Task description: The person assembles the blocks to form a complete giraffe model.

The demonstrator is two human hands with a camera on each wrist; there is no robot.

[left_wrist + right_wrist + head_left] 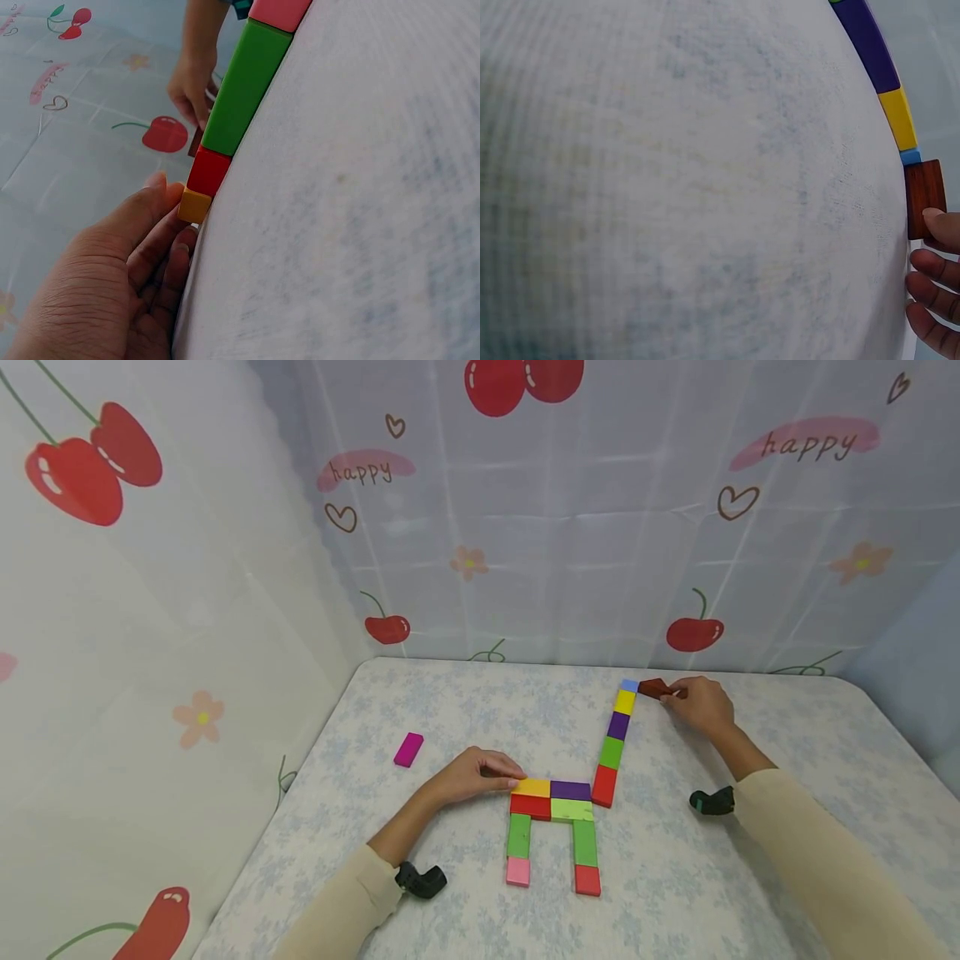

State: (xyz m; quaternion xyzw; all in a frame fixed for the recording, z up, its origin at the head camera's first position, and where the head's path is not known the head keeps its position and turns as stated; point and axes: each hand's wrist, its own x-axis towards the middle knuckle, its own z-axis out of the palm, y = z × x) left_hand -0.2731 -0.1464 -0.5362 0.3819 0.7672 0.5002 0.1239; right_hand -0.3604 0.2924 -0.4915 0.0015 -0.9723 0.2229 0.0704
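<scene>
My right hand (701, 703) pinches a dark brown wooden block (925, 199) by its outer end. The block's other end is beside the small blue block (629, 686) at the top of a slanting column. Below the blue one, that column runs yellow (625, 702), purple, green and red (604, 786). My left hand (476, 774) has thumb and forefinger at the left end of an orange block (532, 788), pinching its corner. The orange block lies against a red block (530, 807), alongside purple and light green ones. Two legs of green blocks (518, 836) end in pink and red.
A loose magenta block (408, 749) lies on the patterned tablecloth (465, 710), left of the figure. Dark devices (422, 880) sit at both wrists. A curtain printed with cherries (570, 527) hangs behind the table's far edge.
</scene>
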